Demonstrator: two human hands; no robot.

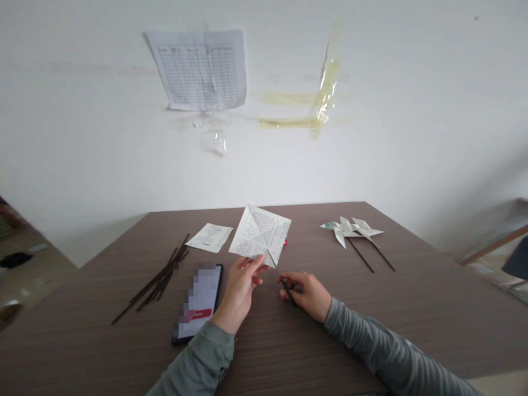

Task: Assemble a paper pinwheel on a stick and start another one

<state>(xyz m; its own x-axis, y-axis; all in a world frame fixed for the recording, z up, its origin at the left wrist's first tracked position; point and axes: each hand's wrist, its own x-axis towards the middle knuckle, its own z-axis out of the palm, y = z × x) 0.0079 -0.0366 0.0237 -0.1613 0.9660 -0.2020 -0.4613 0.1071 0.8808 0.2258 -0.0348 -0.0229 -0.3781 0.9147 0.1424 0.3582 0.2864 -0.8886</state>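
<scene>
My left hand pinches the lower corner of a square sheet of printed paper, holding it up above the table. Creases run across the sheet. In my right hand is a pair of scissors, fingers closed round the handles. The scissors' blades point up and left and lie at the paper's lower right edge, reaching in toward its middle. A small red thing shows partly from behind the paper's right side; the rest of it is hidden.
A phone lies left of my left hand. Beyond it are several thin dark sticks and more printed paper. Two paper pinwheels on sticks lie at the right. The brown table meets a white wall with a taped sheet.
</scene>
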